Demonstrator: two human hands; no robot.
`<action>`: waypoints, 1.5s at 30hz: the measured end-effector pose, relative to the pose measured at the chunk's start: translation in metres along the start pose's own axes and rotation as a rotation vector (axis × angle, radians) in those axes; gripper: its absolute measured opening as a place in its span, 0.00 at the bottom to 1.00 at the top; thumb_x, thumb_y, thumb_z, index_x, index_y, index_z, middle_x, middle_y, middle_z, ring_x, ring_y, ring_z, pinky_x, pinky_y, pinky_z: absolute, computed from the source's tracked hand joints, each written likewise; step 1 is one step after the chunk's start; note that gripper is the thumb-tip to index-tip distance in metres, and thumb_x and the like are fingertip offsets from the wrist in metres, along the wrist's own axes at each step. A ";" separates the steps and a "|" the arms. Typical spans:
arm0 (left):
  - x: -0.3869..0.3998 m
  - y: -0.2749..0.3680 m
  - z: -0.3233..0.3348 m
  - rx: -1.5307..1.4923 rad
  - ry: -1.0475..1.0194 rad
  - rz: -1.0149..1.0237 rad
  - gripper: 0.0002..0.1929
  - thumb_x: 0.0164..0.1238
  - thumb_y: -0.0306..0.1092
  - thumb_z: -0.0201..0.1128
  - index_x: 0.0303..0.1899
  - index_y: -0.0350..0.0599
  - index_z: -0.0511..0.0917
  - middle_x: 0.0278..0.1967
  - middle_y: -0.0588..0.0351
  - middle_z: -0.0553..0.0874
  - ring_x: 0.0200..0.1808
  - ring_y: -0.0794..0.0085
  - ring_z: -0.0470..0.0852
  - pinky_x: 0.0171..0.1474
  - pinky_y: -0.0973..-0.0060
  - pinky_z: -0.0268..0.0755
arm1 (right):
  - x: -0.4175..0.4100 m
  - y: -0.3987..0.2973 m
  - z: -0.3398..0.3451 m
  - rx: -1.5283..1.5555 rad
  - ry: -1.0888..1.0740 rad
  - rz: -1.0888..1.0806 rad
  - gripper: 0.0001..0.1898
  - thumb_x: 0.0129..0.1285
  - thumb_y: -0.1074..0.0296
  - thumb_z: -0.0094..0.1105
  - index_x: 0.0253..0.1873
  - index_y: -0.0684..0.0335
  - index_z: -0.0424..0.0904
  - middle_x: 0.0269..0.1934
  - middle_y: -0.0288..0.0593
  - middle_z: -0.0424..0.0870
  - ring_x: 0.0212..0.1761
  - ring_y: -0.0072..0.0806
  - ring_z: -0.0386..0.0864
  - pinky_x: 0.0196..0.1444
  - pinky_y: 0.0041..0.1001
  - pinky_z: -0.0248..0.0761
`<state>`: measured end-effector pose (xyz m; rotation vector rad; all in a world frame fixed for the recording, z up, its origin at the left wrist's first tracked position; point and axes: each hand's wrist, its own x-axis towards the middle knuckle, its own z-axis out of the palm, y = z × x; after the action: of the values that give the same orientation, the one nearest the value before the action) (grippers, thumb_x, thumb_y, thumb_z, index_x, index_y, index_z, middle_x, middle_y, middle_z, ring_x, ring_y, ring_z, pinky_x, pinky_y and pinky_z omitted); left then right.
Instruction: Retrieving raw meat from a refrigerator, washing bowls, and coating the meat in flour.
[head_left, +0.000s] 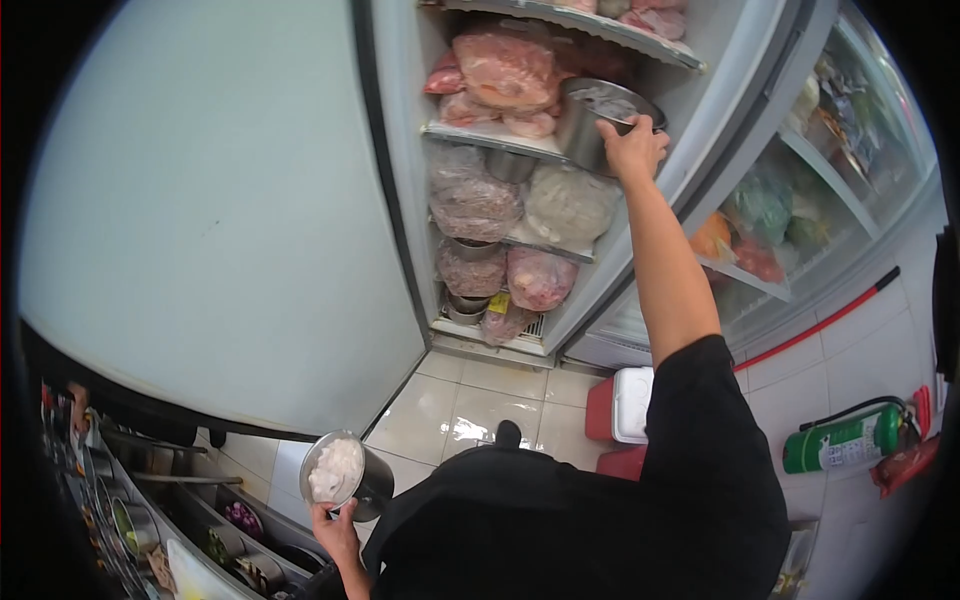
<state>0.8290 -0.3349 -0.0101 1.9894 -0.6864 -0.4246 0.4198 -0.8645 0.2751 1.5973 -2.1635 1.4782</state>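
Note:
My left hand (337, 525) holds a deep metal container (373, 486) by its lower rim; pale, lumpy food (334, 471) fills it. Up in the open refrigerator, my right hand (634, 146) grips the rim of another deep metal container (585, 139), which is at the right end of a shelf (487, 139). Something pale, perhaps plastic wrap, lies inside that one. Directly left of it are bags of pink raw meat (506, 67). The shelf below bears clear bags of ground meat (475, 195), a bag of whitish food (571, 202) and a small metal container (511, 165).
The refrigerator door (202, 210) stands wide open at left. A glass-doored cooler (795, 195) is at right. A red and white cool box (628, 405) sits on the tiled floor, with a green fire extinguisher (847, 441) farther right. Metal food pans (135, 525) line a counter lower left.

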 end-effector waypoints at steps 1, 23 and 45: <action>-0.007 -0.005 -0.007 -0.002 0.024 -0.018 0.18 0.44 0.26 0.75 0.28 0.39 0.68 0.29 0.53 0.76 0.35 0.68 0.73 0.44 0.73 0.67 | 0.004 -0.001 0.013 -0.031 -0.007 0.026 0.31 0.48 0.49 0.74 0.54 0.56 0.72 0.60 0.66 0.60 0.63 0.62 0.62 0.63 0.46 0.63; -0.173 0.070 -0.132 -0.120 0.961 -0.424 0.17 0.42 0.28 0.77 0.27 0.40 0.73 0.37 0.55 0.80 0.42 0.71 0.79 0.47 0.76 0.72 | -0.007 0.075 0.102 0.162 0.174 -0.815 0.41 0.61 0.37 0.48 0.63 0.72 0.53 0.52 0.75 0.63 0.49 0.62 0.71 0.48 0.51 0.70; -0.073 -0.029 -0.283 -0.071 0.492 0.094 0.22 0.37 0.35 0.81 0.31 0.42 0.75 0.63 0.31 0.69 0.66 0.48 0.69 0.61 0.67 0.67 | -0.684 -0.310 -0.044 0.847 -2.179 -1.255 0.23 0.39 0.71 0.80 0.36 0.59 0.70 0.64 0.52 0.63 0.66 0.45 0.66 0.50 0.33 0.79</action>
<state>0.9364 -0.0864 0.1030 1.8825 -0.4411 0.0987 0.9504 -0.3544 0.1198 -2.0469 -0.4573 0.2344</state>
